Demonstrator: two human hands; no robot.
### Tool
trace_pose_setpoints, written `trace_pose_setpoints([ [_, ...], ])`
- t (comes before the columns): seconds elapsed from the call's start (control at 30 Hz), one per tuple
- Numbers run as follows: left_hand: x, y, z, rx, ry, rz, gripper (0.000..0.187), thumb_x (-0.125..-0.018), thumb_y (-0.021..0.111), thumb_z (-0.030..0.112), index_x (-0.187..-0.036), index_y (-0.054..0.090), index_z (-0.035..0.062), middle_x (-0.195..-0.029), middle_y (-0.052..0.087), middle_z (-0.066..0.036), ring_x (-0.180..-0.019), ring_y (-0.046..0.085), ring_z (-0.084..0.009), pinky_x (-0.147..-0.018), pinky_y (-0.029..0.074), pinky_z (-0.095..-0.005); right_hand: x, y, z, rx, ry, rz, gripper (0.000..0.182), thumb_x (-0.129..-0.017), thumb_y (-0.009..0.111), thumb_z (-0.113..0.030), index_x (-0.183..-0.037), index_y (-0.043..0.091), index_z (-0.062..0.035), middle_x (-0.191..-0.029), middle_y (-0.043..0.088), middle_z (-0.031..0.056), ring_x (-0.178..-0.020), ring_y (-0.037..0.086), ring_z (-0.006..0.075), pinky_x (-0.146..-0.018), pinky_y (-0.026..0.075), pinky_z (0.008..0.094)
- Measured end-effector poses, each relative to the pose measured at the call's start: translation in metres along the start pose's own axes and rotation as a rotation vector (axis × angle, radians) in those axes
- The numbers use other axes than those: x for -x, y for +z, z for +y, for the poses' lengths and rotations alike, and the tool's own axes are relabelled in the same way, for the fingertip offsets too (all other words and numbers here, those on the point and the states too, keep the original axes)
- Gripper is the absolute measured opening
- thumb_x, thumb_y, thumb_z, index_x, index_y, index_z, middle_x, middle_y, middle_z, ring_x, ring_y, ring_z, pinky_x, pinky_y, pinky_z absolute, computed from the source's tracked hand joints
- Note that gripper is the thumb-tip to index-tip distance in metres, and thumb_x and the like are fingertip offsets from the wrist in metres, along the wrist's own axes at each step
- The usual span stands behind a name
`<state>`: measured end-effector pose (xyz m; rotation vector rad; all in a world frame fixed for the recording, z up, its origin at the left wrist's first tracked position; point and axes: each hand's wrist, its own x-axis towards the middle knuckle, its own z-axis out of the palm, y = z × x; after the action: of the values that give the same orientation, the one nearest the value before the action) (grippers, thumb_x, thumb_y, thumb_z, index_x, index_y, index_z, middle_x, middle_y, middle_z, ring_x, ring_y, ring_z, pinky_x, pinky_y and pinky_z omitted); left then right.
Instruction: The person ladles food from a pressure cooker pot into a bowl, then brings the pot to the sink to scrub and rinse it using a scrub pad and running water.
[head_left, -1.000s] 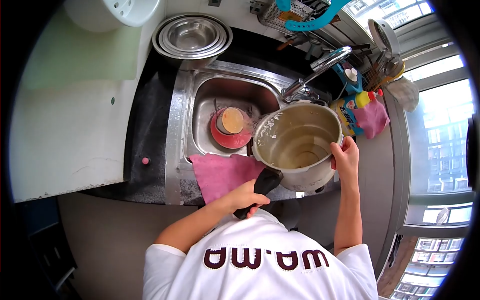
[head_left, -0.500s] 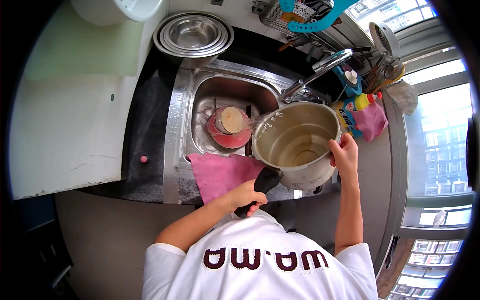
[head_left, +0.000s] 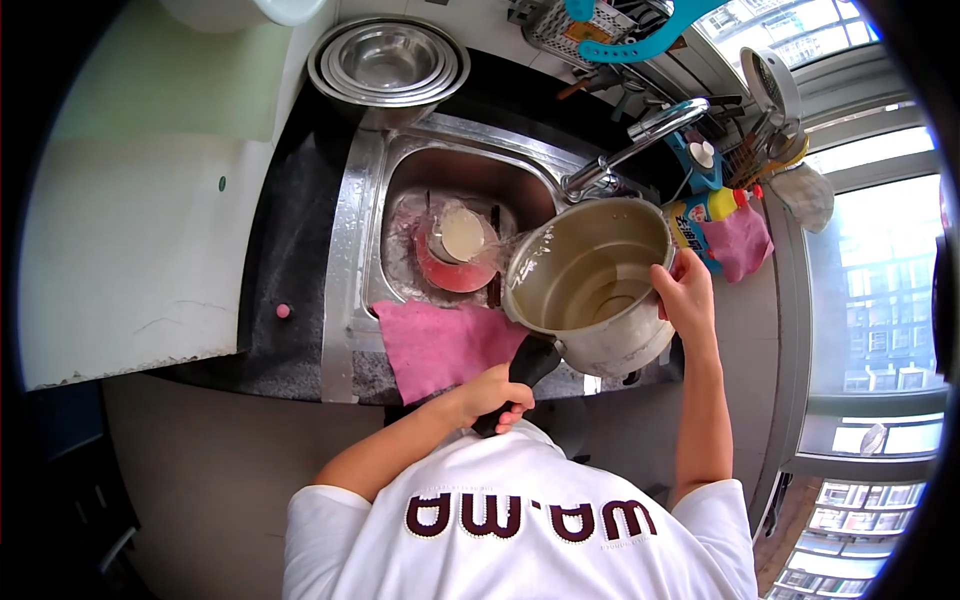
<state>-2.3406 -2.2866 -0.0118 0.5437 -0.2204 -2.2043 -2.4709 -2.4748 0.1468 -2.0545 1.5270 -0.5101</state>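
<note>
A large metal pot [head_left: 600, 345] is tilted toward the sink, and water pours over its left rim. My left hand [head_left: 495, 400] is wrapped round the pot's black handle [head_left: 533, 360]. At the opposite side, my right hand [head_left: 687, 297] grips the pot near its rim. In the metal sink [head_left: 405, 175], the water lands around a red dish [head_left: 455, 275] with a small round container [head_left: 462, 235] on it. A pink cloth [head_left: 440, 350] hangs over the sink's front edge, just left of the black handle.
Nested steel bowls [head_left: 390, 65] stand behind the sink at the left. The faucet [head_left: 640, 140] reaches in from the back right. Beyond the pot are a cleaner bottle [head_left: 695, 215] and another pink cloth [head_left: 740, 243]. A small pink object [head_left: 283, 311] lies on the dark counter.
The pot has tipped slightly further toward the sink, with less water inside. Both hands keep their hold on it.
</note>
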Motion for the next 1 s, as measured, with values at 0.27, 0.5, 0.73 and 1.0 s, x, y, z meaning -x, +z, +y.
trace_pose_setpoints([
  [0.27,-0.006,-0.005,-0.006,0.064,-0.006,-0.07,0.012,-0.071,0.053,0.001,-0.064,0.043,0.003,-0.053,0.041,-0.003,-0.038,0.04,-0.0101,-0.033,0.034,-0.0262,-0.005,0.003,-0.009,0.078,-0.039,-0.008,0.025,-0.071,0.059,-0.016,-0.064,0.039,-0.0029,-0.051,0.042,0.0027,-0.036,0.044,0.0099,-0.036,0.034,0.0249],
  [0.5,-0.012,-0.012,-0.012,0.099,-0.025,-0.119,0.015,-0.072,0.053,0.003,-0.061,0.043,0.0045,-0.052,0.04,-0.003,-0.038,0.039,-0.0099,-0.034,0.033,-0.0258,-0.012,0.009,-0.016,0.167,-0.09,-0.028,0.027,-0.069,0.059,-0.019,-0.062,0.04,-0.0019,-0.051,0.043,0.0051,-0.035,0.043,0.0121,-0.038,0.035,0.0272],
  [0.73,-0.022,-0.022,-0.021,0.193,-0.057,-0.186,0.013,-0.074,0.053,0.002,-0.071,0.042,0.0081,-0.053,0.039,-0.001,-0.038,0.038,-0.0086,-0.033,0.032,-0.0248,-0.019,0.015,-0.029,0.381,-0.146,-0.026,0.031,-0.068,0.059,-0.027,-0.065,0.045,-0.0003,-0.06,0.051,0.0133,-0.056,0.054,0.024,-0.053,0.042,0.0332],
  [1.0,-0.03,-0.026,-0.027,0.372,-0.054,-0.351,0.018,-0.077,0.05,0.0,-0.086,0.04,0.0123,-0.054,0.037,0.0,-0.036,0.037,-0.0082,-0.03,0.03,-0.0244,-0.029,0.043,-0.077,0.803,-0.291,-0.094,0.033,-0.069,0.056,-0.032,-0.072,0.055,0.0009,-0.074,0.061,0.02,-0.072,0.06,0.0337,-0.065,0.047,0.0392],
])
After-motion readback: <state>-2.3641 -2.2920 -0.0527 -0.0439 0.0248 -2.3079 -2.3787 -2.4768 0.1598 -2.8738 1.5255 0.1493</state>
